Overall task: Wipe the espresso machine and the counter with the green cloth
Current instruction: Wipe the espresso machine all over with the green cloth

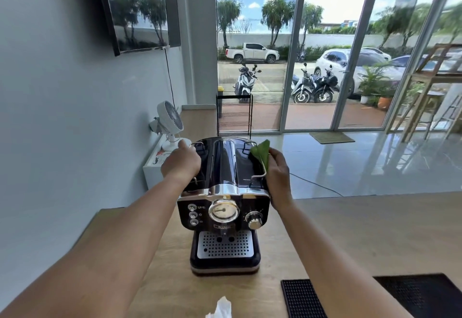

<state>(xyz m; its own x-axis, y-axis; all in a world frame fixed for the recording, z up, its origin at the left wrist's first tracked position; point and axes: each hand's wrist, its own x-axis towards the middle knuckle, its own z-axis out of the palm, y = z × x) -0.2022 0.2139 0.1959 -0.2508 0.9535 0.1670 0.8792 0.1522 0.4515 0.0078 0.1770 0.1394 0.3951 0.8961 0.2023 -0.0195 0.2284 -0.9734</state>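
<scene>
We see a glossy black espresso machine (226, 192) with chrome trim at the centre of the frame, standing on a pale, smooth wooden counter (350, 230). The counter's far edge runs across the frame just behind the machine's front panel, and its left edge slants down toward the lower left beside the grey wall. Bare wood lies open to the right of the machine. A black, ridged rubber bar mat (300, 297) fills the lower right, and a crumpled white tissue (221, 306) sits at the bottom edge.

The machine's long axis runs from the bottom of the frame toward the top. Its round gauge, buttons, knob and perforated metal drip tray face us.

Our left hand (181, 161) grips the machine's upper left side, fingers curled over the top by the thin chrome rail. Our right hand (278, 177) holds a soft green cloth (261, 154) against the upper right side. Its fingers are curled round the cloth, which stretches along the right rail and points up the frame.

A white round fan (170, 120) stands left of centre, beyond the counter.
</scene>
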